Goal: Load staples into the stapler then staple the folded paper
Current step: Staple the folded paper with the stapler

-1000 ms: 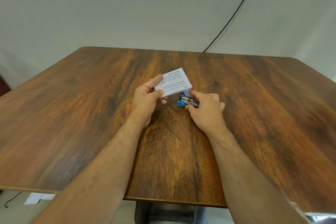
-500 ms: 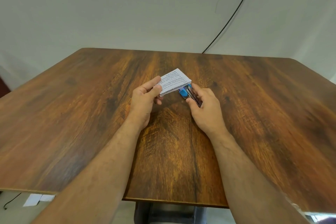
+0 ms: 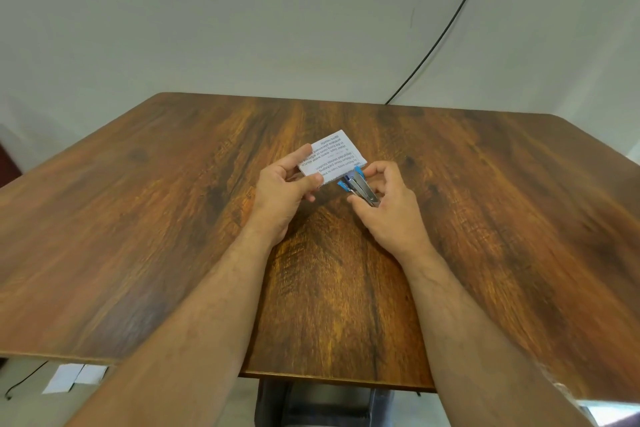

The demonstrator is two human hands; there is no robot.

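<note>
Over the middle of the brown wood-grain tabletop (image 3: pixel 173 218), both of my hands meet. Left hand (image 3: pixel 280 191) pinches the small folded white paper with printed text (image 3: pixel 334 158) between thumb and forefinger at its near-left corner, holding it tilted just above the surface. That grip leaves the right edge free, which is where the staple has to go.

Right hand (image 3: pixel 384 204) is curled round the small silver metal stapler with blue plastic ends (image 3: pixel 360 185), fingers over the far side, thumb along the near side. The nose of the stapler points up-left and meets the lower right edge of the paper. I cannot tell whether the edge already sits between the stapler's two halves or only touches its tip; my fingers and the blue end hide that.

Judgement: loading looks done, since the stapler reads as closed up and no loose staples show on the table. Step in hand is lining up paper and stapler mouth. Next move calls for sliding the folded edge well into the mouth, then a firm squeeze with the right hand while the left keeps the paper flat and steady.

Risk: a thin bite at the corner may tear out, or the folded layers may slip apart under the squeeze.

Beyond the table, a black cable (image 3: pixel 446 28) runs down the pale wall (image 3: pixel 207 10). White paper scraps (image 3: pixel 74 376) lie on the floor below the near-left edge.
</note>
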